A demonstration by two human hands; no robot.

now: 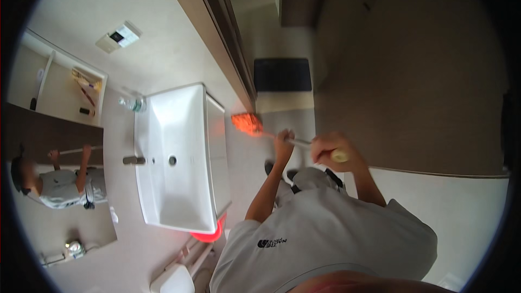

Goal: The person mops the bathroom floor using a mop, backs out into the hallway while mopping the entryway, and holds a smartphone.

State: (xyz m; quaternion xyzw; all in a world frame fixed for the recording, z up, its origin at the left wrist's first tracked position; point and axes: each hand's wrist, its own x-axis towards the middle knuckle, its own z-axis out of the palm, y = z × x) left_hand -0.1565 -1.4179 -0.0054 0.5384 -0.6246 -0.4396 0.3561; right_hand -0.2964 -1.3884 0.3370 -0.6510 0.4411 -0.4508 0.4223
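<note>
I hold a mop (300, 142) with a bright orange fluffy head (247, 123) and a pale handle. The head is down on the floor, near the corner of the sink cabinet and the door frame. Partway along the handle, my left hand (283, 138) is wrapped round it. My right hand (337, 149) grips the upper end, closer to me, where a yellowish cap (340, 155) sticks out; this hand is slightly smeared by motion. In the mirror (59, 179) both raised arms and the handle show again.
On the left is a white washbasin (179, 195) with a tap (133, 160) and a clear bottle (132, 104) on its ledge. A red bucket (210, 233) stands beside a toilet (173, 279). Ahead, a dark mat (283, 75) lies past the doorway; a brown door panel (412, 76) closes the right.
</note>
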